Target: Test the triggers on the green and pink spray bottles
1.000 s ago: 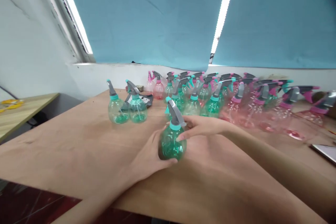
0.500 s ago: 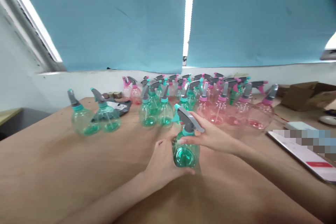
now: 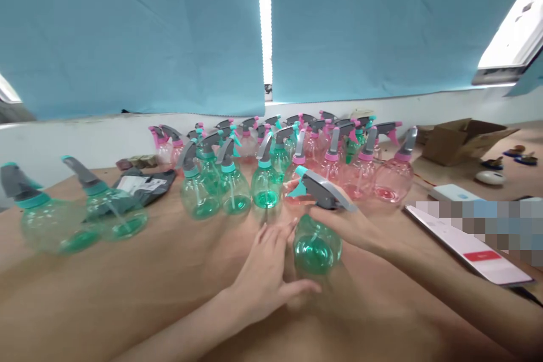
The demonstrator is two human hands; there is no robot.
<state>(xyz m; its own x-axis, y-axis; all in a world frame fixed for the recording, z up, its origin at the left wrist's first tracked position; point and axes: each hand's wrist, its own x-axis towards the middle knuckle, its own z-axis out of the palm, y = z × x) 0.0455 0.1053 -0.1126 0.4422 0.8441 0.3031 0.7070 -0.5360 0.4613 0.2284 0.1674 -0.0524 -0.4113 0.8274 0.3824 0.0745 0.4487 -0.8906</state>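
A green spray bottle with a grey and teal trigger head stands on the wooden table in front of me. My right hand is wrapped round its neck under the trigger head. My left hand lies beside the bottle's left flank with its fingers stretched out, the thumb under the bottle's base and the palm just off it.
Several green and pink spray bottles crowd the table's far side; two green bottles stand apart at the left. A dark packet lies behind them. A white tablet, a cardboard box and small items sit at the right.
The view has swung to the right. My left hand has loosened from the bottle's body and its fingers have straightened. My right hand keeps its hold on the neck.
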